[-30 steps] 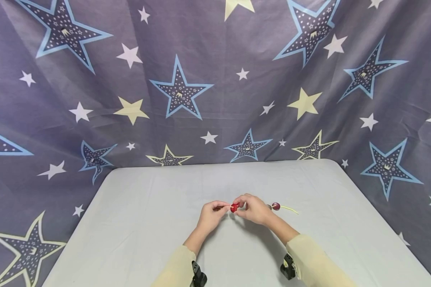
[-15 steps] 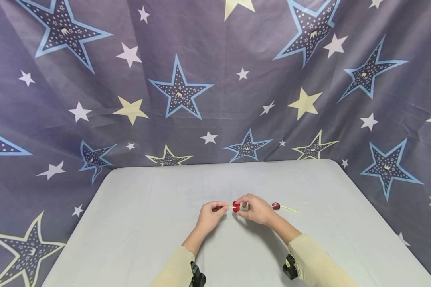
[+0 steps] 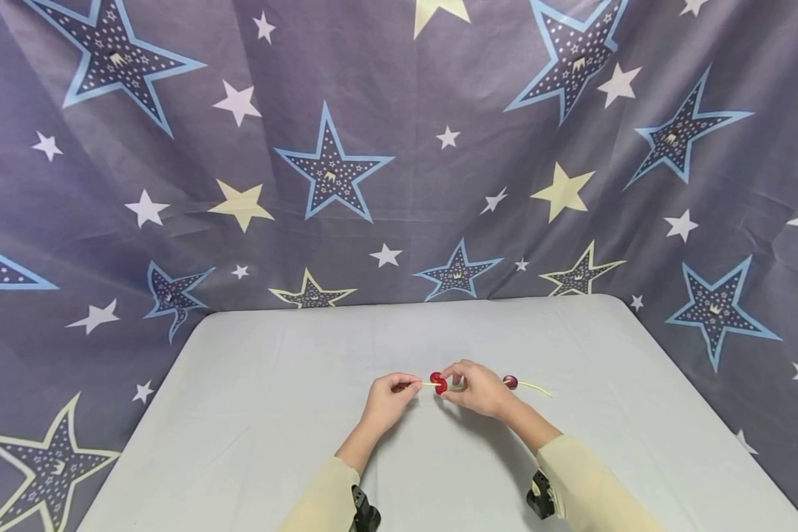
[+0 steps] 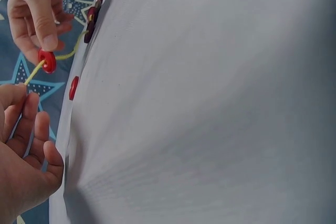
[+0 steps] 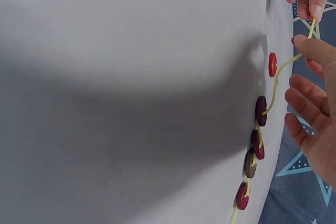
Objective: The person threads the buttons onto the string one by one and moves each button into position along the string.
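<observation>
My left hand (image 3: 382, 403) pinches one end of a yellow string (image 4: 34, 73) between thumb and fingertips. The string runs through a shiny red button (image 4: 48, 62), which my right hand (image 3: 473, 387) pinches at its edge, a short way from the left fingers. Beyond that button the string sags to several dark maroon and brown buttons (image 5: 261, 111) threaded on it and lying on the cloth. A second, loose red button (image 5: 272, 64) rests on the table by the string. In the right wrist view the held button is mostly hidden by the right thumb.
A pale grey cloth covers the table (image 3: 292, 421). Behind it and at both sides hangs a dark star-patterned curtain (image 3: 412, 148). The string's tail (image 3: 536, 388) lies to the right of the right hand. Black wrist cameras (image 3: 540, 495) sit at both sleeves.
The right hand has slid the red button a little to the right along the string, so more string shows before the left fingers. The loose red button has come into view behind. The left hand barely moved.
</observation>
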The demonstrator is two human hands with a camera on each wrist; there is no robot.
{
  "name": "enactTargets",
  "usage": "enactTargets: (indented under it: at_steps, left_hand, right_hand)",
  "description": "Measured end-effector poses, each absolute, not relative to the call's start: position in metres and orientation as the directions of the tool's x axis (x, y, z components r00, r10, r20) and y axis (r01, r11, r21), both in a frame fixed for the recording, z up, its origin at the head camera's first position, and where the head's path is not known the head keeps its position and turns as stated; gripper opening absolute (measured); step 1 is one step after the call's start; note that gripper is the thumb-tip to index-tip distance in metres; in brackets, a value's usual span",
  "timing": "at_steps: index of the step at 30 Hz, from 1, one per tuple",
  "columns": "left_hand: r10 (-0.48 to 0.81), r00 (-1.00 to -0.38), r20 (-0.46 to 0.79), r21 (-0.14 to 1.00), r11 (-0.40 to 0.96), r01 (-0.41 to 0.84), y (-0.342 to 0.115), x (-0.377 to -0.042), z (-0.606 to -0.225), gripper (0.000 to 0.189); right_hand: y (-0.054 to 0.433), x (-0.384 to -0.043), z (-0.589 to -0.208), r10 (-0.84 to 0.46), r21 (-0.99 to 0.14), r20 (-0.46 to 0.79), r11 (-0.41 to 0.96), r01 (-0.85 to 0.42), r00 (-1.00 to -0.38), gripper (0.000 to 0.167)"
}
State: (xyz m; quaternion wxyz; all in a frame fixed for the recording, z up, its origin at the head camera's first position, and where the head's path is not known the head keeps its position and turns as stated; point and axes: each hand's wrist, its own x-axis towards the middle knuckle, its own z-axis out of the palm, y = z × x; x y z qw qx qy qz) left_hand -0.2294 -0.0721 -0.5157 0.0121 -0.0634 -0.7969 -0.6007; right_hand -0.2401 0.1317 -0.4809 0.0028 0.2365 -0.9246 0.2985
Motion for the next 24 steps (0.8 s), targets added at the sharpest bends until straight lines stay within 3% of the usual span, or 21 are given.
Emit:
enactTargets:
  at_steps: [24]
  left_hand:
    - [0.071, -0.995, 0.074, 0.96, 0.264, 0.091, -0.0753, -0.2261, -0.5126, 0.015]
  right_hand:
    - [0.1412, -0.2392, -0.4861, -0.397, -0.546, 0.114, 0.741, -0.392, -0.911, 0.024]
